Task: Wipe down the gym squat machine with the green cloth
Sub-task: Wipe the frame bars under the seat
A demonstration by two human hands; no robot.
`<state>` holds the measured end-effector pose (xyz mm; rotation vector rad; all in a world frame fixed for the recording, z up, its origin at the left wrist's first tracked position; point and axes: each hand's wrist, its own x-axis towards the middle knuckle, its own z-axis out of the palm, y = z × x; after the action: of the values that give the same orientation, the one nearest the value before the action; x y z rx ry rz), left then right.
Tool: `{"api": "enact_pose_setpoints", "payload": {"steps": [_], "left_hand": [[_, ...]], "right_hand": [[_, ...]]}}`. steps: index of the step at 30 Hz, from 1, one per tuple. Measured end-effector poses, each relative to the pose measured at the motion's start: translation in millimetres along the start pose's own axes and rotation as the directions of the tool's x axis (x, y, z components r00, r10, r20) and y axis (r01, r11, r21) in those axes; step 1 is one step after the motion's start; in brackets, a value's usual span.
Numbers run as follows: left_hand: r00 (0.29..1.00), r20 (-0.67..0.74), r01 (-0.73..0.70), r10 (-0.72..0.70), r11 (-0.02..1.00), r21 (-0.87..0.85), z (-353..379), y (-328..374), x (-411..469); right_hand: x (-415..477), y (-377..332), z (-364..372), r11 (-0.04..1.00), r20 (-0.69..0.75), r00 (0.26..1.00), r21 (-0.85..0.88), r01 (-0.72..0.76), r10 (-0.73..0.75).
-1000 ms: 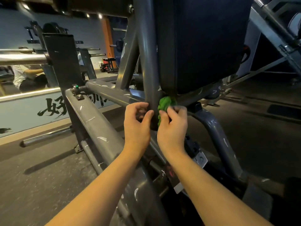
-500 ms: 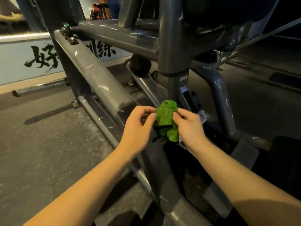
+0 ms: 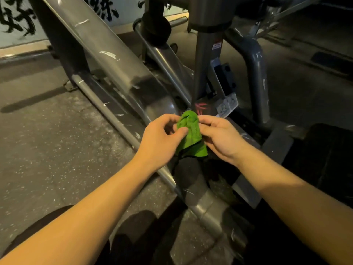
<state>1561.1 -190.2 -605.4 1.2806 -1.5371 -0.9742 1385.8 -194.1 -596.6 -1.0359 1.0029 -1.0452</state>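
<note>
One green cloth [image 3: 191, 134] is held bunched, its long axis running far to near, just on the near side of the foot of the squat machine's [image 3: 118, 60] upright post [image 3: 204, 69]. Its left edge is pinched by the curled fingers [image 3: 182, 131] of the left hand [image 3: 162, 138], its right edge by the right hand [image 3: 219, 136]. Neither hand is nearer; contact with the frame cannot be told.

Green cloth [image 3: 191, 136]: bunched, hanging, pinched between left hand [image 3: 162, 139] and right hand [image 3: 219, 139], in front of the machine's base.
Squat machine [image 3: 122, 67]: grey steel tubing, scuffed paint.
</note>
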Motion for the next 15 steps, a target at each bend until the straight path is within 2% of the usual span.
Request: {"api": "enact_pose_setpoints", "payload": {"steps": [4,8,11,15], "left_hand": [[1.0,-0.01,0.009,-0.009,0.997,0.073,2.8,-11.1,-0.7],[1.0,-0.018,0.011,-0.01,0.998,0.068,0.6,-6.1,0.1],[0.999,-0.016,0.032,-0.031,0.999,0.041,-4.9,-6.9,3.2],[1.0,-0.022,0.013,-0.012,0.999,0.053,-21.7,-4.5,9.3]], "right_hand": [[1.7,10.1,-5.9,0.997,-0.118,0.991,-0.05,-0.063,0.057],[3.4,8.1,-8.6,0.994,-0.07,0.992,-0.005,-0.106,0.106],[2.7,2.4,-3.1,0.967,-0.037,0.999,-0.254,-0.013,0.003],[8.7,-2.7,2.8,0.831,-0.006,0.993,-0.549,0.093,-0.116]]}}
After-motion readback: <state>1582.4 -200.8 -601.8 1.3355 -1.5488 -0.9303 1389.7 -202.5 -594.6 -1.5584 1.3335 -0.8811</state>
